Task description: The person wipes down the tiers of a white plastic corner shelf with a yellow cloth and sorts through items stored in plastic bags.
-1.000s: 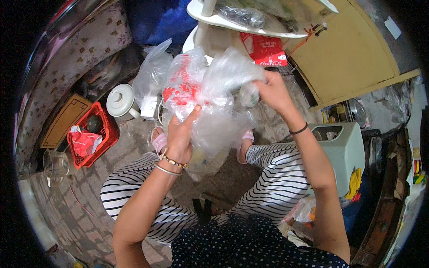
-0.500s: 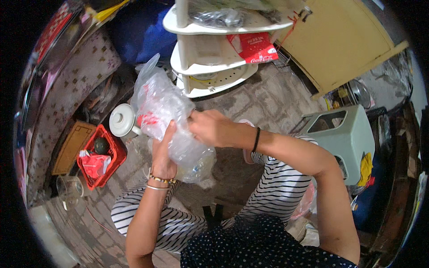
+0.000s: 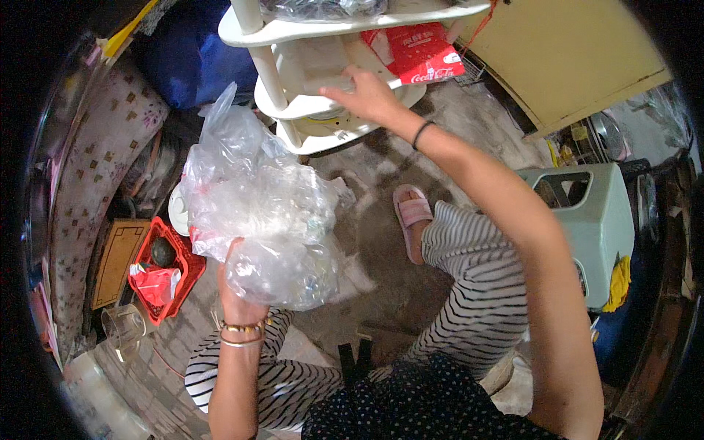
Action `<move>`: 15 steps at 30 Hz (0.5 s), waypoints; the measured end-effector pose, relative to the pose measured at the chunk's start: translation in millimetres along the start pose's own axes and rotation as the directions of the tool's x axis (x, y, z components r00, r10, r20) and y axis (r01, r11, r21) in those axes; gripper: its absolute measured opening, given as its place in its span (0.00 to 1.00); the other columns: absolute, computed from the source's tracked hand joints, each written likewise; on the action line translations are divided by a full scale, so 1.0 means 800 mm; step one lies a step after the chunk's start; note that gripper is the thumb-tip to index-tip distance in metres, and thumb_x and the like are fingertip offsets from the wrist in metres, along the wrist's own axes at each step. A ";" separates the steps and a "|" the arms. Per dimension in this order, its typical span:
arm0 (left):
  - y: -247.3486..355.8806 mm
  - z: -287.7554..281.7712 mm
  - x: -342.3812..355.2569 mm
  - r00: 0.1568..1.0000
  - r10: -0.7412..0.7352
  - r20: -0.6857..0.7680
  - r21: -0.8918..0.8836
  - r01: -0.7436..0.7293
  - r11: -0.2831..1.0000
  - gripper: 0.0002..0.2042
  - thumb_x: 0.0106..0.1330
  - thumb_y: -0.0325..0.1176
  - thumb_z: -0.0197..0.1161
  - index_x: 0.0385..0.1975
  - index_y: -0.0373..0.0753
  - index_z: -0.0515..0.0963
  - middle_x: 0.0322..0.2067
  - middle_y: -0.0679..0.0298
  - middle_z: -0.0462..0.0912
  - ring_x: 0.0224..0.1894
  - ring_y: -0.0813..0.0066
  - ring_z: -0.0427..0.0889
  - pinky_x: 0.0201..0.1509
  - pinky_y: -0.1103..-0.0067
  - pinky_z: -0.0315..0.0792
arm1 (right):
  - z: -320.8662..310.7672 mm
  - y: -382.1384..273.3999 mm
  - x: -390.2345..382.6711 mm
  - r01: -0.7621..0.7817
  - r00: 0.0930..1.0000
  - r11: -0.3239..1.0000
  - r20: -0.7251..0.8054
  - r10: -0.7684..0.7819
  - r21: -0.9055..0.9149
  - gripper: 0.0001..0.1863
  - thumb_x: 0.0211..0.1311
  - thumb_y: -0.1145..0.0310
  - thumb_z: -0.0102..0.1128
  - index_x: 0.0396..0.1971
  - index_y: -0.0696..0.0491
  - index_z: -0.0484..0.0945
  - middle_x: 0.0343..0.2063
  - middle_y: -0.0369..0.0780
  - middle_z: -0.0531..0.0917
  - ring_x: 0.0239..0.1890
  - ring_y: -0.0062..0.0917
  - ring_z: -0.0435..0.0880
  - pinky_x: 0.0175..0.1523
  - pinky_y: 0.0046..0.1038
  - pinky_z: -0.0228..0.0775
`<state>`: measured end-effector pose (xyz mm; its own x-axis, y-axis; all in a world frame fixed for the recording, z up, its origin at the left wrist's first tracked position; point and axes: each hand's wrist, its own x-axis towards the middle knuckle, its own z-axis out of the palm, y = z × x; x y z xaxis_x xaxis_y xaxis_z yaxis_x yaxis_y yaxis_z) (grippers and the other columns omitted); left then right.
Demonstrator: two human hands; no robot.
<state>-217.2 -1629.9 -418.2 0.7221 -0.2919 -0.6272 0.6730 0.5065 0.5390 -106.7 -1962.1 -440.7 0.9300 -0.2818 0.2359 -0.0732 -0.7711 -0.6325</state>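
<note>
A bulky bundle of clear plastic bags, with a bit of red print along its left side, is held up by my left hand. The thumb shows against the plastic, while the other fingers are hidden behind it. My right hand is stretched out at the white shelf rack, its fingers apart at the middle tier's edge and nothing visible in them. Behind those fingers, pale translucent plastic sits on that tier. A red printed sheet lies to the right of my right hand.
To the left stand a red basket holding a dark round object, a white lidded pot and a clear jug. A pale green stool is at the right, below a yellowish cabinet. My slippered foot rests on the floor.
My right hand has let go of the bags and reached forward to the shelf rack, opening its fingers. The bundle in my left hand looks more spread out. The view has shifted slightly.
</note>
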 end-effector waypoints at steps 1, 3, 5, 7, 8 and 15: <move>0.000 0.014 -0.004 1.000 0.004 -0.030 0.023 -0.003 1.000 0.17 0.62 0.37 0.53 0.48 0.34 0.68 0.40 0.57 0.78 0.40 0.63 0.79 0.43 0.69 0.75 | 0.010 0.002 0.021 -0.019 1.000 0.996 0.005 0.020 -0.087 0.39 0.43 0.38 0.61 0.43 0.60 0.74 0.38 0.52 0.78 0.42 0.41 0.79 0.47 0.34 0.71; -0.006 0.030 -0.012 0.986 0.042 -0.159 0.048 -0.035 0.998 0.13 0.61 0.34 0.54 0.41 0.33 0.72 0.33 0.58 0.80 0.31 0.65 0.81 0.34 0.72 0.77 | 0.027 -0.003 0.053 -0.058 0.998 0.965 0.005 0.061 -0.257 0.48 0.42 0.35 0.59 0.55 0.59 0.64 0.46 0.53 0.74 0.49 0.38 0.76 0.49 0.34 0.70; -0.011 0.020 -0.006 0.983 -0.045 -0.180 0.033 0.052 0.998 0.11 0.60 0.34 0.54 0.37 0.32 0.74 0.29 0.59 0.81 0.28 0.66 0.81 0.30 0.73 0.78 | 0.048 -0.018 0.065 -0.171 0.985 0.949 -0.019 0.172 -0.265 0.57 0.34 0.32 0.61 0.61 0.55 0.54 0.55 0.55 0.64 0.55 0.44 0.68 0.54 0.39 0.65; -0.020 0.027 -0.005 0.978 -0.072 -0.194 0.007 0.074 0.997 0.10 0.60 0.32 0.54 0.33 0.31 0.75 0.27 0.59 0.81 0.25 0.66 0.81 0.28 0.74 0.77 | 0.065 -0.021 0.081 -0.284 0.950 0.890 0.020 0.311 -0.358 0.58 0.32 0.32 0.61 0.62 0.53 0.52 0.56 0.56 0.62 0.57 0.47 0.66 0.55 0.41 0.64; -0.021 0.029 -0.005 0.978 -0.073 -0.195 0.037 0.082 0.996 0.10 0.60 0.32 0.54 0.33 0.31 0.75 0.27 0.59 0.81 0.26 0.66 0.81 0.29 0.74 0.77 | 0.068 -0.017 0.085 -0.321 0.932 0.878 0.044 0.359 -0.354 0.59 0.32 0.32 0.62 0.63 0.52 0.51 0.58 0.54 0.60 0.58 0.46 0.64 0.57 0.42 0.62; -0.029 0.036 -0.009 0.982 -0.129 -0.141 -0.004 0.129 0.992 0.07 0.59 0.28 0.55 0.35 0.33 0.75 0.26 0.62 0.80 0.25 0.71 0.80 0.28 0.76 0.75 | 0.031 0.039 0.109 0.032 0.997 0.993 0.071 -0.024 -0.110 0.46 0.34 0.43 0.65 0.50 0.64 0.68 0.44 0.58 0.74 0.47 0.47 0.74 0.50 0.35 0.69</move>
<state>-233.4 -1663.2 -410.3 0.5996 -0.2375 -0.7642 0.7602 0.4674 0.4512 -18.5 -1996.7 -458.5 0.9547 -0.2220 0.1980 -0.0827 -0.8375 -0.5401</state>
